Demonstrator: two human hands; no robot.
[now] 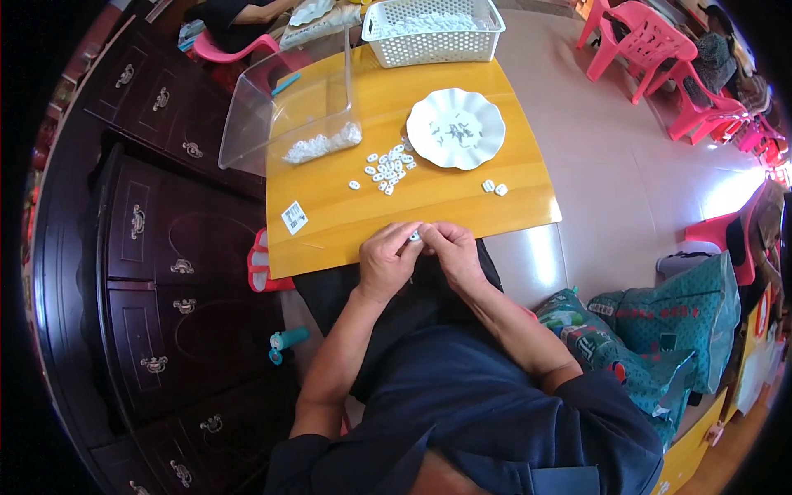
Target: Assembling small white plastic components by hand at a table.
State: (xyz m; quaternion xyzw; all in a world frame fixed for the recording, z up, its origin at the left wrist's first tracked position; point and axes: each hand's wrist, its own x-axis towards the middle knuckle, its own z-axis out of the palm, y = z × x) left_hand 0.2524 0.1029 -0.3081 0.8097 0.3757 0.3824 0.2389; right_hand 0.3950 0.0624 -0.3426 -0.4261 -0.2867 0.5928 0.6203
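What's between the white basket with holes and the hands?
In the head view, a wavy white plate lies there, with a cluster of little white pieces to its lower left, both on the yellow table.

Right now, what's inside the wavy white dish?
Small grey bits lie scattered across the middle of the wavy white dish. I can't see any bits covered by others, or the yellow table under the dish.
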